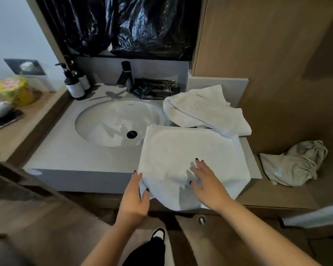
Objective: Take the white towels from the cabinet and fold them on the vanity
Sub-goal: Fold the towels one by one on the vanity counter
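A white towel [183, 150] lies spread flat on the right side of the grey vanity [69, 150], its near edge hanging over the front. My left hand [135, 198] holds the towel's near left corner, thumb on top and fingers at the edge. My right hand [206, 181] lies flat on the towel with straight, spread fingers. A second white towel [204, 110] sits crumpled behind it, at the back right of the vanity.
An oval sink [112, 121] with a black drain fills the vanity's left half. A black tap [126, 75], two pump bottles [74, 83] and dark sachets [152, 87] stand at the back. A grey cloth bag [294, 164] lies on the low shelf to the right.
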`<state>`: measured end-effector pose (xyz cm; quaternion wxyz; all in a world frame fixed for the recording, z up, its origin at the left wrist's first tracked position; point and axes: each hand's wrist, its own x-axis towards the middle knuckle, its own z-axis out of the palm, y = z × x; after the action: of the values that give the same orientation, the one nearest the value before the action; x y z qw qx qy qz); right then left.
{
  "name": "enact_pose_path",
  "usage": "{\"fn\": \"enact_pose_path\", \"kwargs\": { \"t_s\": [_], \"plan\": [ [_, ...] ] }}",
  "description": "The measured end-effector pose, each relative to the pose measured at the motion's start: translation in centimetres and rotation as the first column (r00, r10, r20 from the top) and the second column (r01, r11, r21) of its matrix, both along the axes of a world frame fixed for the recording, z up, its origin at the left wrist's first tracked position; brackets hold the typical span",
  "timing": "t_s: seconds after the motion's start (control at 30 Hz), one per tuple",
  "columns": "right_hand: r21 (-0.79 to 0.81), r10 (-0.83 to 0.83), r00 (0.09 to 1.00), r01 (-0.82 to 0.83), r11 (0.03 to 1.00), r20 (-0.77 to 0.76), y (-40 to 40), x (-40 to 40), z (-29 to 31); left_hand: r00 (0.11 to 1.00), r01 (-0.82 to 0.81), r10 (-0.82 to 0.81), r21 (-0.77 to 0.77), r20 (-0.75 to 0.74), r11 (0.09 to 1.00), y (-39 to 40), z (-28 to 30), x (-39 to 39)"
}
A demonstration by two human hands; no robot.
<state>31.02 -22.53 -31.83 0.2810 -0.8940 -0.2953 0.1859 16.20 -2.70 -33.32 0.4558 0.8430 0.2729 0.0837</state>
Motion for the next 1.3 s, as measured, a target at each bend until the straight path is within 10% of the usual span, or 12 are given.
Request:
{"fn": "enact_pose_path", "kwargs": {
  "t_s": [0.93,1.3],
  "plan": [
    [-0.043,-0.348,0.919,0.346,0.937,-0.187,8.6,-14.4,-2.0,0.947,-0.062,-0.171,-0.676,-0.272,0.734,5.8,-3.6,3.1],
    [-0.090,-0.483,0.863,0.475,0.875,-0.148,10.0,-16.1,-2.7,0.919,0.234,-0.342,-0.425,-0.198,0.875,6.9,-2.5,3.4]
  ]
}}
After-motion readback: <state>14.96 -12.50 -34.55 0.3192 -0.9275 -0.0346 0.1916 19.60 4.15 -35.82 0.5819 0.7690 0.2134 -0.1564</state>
